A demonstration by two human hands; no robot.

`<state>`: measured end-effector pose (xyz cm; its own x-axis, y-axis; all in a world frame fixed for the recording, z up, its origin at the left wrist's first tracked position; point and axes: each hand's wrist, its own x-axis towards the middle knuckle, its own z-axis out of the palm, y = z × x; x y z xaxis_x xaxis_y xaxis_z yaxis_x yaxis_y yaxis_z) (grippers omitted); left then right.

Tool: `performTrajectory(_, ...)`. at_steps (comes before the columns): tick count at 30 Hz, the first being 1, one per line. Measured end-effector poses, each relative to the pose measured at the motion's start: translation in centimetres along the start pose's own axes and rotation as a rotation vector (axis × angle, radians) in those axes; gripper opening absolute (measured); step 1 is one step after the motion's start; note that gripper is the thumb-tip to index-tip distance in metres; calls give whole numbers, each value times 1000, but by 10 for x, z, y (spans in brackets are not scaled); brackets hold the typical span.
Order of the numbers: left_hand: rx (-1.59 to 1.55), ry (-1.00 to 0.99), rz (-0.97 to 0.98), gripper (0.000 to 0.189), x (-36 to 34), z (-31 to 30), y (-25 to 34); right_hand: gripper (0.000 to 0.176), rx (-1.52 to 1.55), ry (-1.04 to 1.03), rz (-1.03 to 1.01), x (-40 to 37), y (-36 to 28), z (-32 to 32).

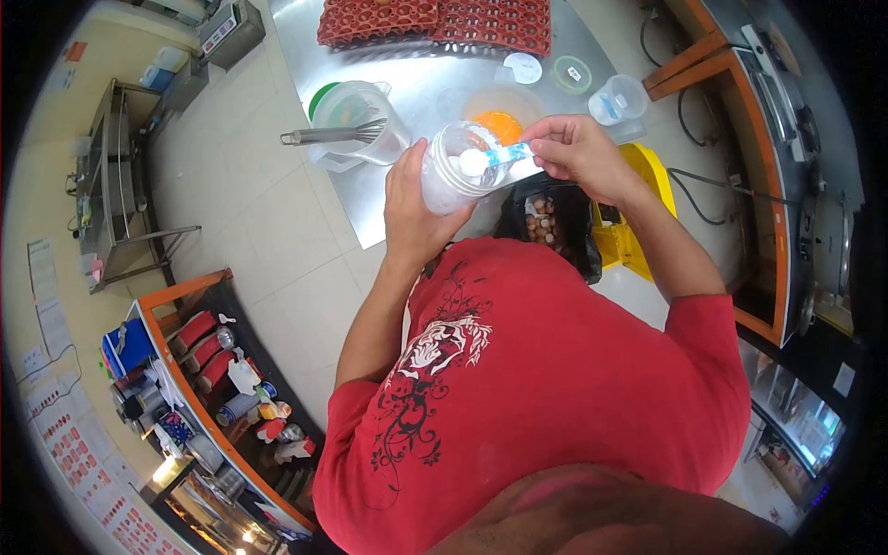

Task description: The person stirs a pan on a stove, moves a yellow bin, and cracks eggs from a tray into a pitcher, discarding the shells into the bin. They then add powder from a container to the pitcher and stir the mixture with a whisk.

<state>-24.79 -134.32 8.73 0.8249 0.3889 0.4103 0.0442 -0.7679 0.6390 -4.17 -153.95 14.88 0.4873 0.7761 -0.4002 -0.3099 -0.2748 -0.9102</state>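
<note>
My left hand [410,205] is wrapped round a clear plastic jar [442,190], tilted with its mouth toward my right side. My right hand [585,155] pinches the handle of a measuring scoop [507,155] that has a blue-and-white label. The scoop's white bowl end is over the jar mouth; it looks filled with white powder, though I cannot be sure. Just beyond the jar, a clear bowl [529,104] with an orange-yellow mass like egg yolk [500,126] stands on the steel table [425,79].
A whisk [324,136] lies across a clear pitcher [393,139] on the left. Red egg trays [495,23] occupy the table's far end. On the right are a green-rimmed lid [572,74] and a clear tub [622,98]. Below the edge, a black bag [578,231] of eggshells adjoins a yellow bin [659,176].
</note>
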Motion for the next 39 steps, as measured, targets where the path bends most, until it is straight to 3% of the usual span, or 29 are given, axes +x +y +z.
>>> performTrajectory(8,-44,105,-217,102,-11,12,1,18,-32,133,-110,24,6,-50)
performTrajectory(12,-5,121,-275,105,-17,7,2,16,-1077,237,-788,46,27,-55)
performTrajectory(18,102,146,-189,101,-12,7,6,14,-1117,230,-925,25,-7,-48)
performTrajectory(24,112,101,-64,107,6,11,10,59,-944,-51,-965,-1,-37,13)
performTrajectory(27,48,74,37,108,18,13,13,87,-1021,-63,-917,0,-48,7)
performTrajectory(30,-38,7,104,109,24,22,28,95,-929,-269,-826,3,-33,7)
performTrajectory(33,-194,-23,146,109,27,35,40,93,-801,-274,-695,-3,-33,-13)
performTrajectory(37,-276,-38,180,102,29,17,53,90,-709,-28,-512,-38,-53,-77)
performTrajectory(39,-247,-22,155,94,21,4,42,90,-820,87,-478,-43,-50,-107)
